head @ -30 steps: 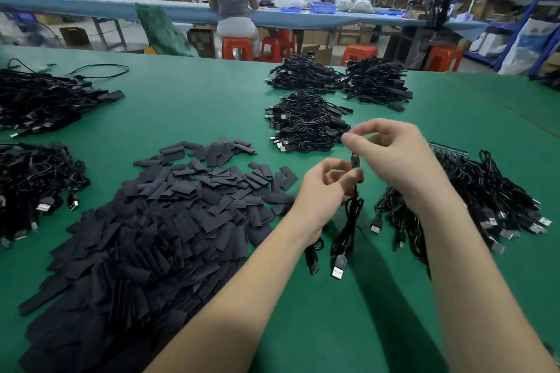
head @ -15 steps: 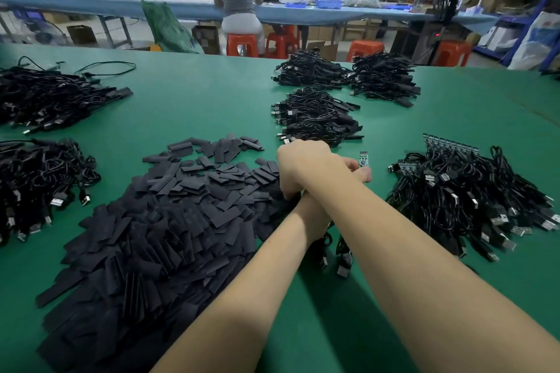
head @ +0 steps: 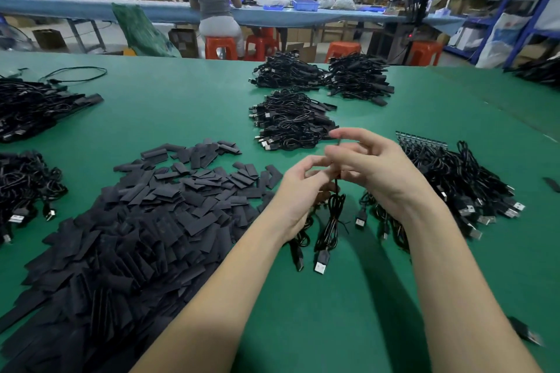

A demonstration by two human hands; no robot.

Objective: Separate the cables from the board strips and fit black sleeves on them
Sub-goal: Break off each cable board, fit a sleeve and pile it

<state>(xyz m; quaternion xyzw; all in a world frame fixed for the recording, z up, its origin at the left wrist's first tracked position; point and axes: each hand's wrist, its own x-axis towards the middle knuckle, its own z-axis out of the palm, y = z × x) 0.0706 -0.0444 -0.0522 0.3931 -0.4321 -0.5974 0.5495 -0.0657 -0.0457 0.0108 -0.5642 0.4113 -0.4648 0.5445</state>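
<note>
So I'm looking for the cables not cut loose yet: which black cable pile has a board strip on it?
The cable pile right of the right hand: a board strip lies along its far edge. No other pile shows one.

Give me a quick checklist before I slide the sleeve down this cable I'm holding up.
1. Cable held off the table: ok, it hangs between left hand and right hand.
2. Sleeve in the fingers: cannot tell, blurred.
3. Board end freed from the strip: cannot tell, fingers hide it.
4. USB plug hanging free: ok.
5. Spare sleeves nearby: ok, piled beside the left hand.
6. Unprocessed cables nearby: ok, at right.
</note>
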